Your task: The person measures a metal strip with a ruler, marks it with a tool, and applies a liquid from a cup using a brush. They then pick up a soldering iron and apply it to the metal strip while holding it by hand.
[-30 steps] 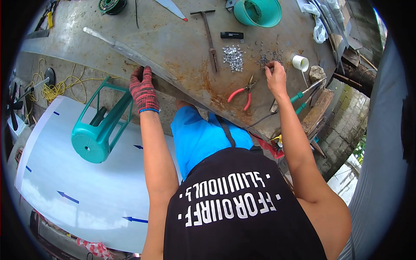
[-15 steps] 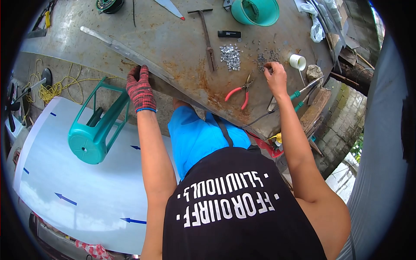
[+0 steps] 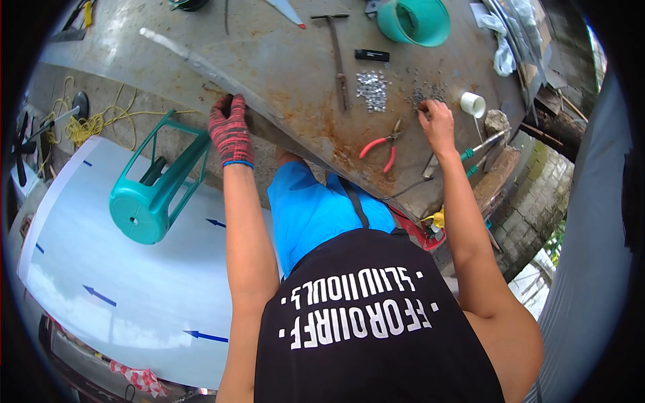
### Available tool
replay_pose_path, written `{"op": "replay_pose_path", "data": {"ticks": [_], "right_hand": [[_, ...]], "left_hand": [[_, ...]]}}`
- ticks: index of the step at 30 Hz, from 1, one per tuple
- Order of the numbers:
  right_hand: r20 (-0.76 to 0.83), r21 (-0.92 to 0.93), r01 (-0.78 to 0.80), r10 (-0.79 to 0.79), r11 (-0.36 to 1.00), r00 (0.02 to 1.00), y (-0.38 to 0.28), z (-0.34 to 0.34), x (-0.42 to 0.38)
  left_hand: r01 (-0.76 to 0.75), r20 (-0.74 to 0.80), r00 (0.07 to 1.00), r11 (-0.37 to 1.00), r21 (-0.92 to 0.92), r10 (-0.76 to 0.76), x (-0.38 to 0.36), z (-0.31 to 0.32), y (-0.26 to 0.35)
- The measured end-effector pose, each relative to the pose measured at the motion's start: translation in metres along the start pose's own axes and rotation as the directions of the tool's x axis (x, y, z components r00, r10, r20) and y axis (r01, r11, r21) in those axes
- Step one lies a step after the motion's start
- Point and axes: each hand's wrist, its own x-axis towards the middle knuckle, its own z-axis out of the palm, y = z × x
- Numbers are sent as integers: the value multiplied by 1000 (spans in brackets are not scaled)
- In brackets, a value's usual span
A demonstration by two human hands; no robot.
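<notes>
Rust-stained metal tabletop (image 3: 282, 74) bears dark bits (image 3: 435, 90) right of silvery pieces (image 3: 373, 92), the right hand (image 3: 439, 126) reaching the bits, the gloved left hand (image 3: 230, 132) at the near edge, both grips' opening and hold unclear.

Left hand (image 3: 230, 131): gloved, arm (image 3: 248, 221) extended | Right hand (image 3: 439, 126): bare, fingers (image 3: 424, 109) curled (palm down)

Metal tbl (image 3: 289, 60), grn stool (image 3: 142, 201), conc. flr (image 3: 163, 101)
</notes>
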Motion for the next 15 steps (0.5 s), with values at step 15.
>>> {"op": "replay_pose_path", "data": {"ticks": [15], "right_hand": [[-28, 455, 466, -511, 759, 859, -243, 25, 123]], "left_hand": [[-18, 0, 1000, 1000, -12, 18, 1, -3, -2]]}}
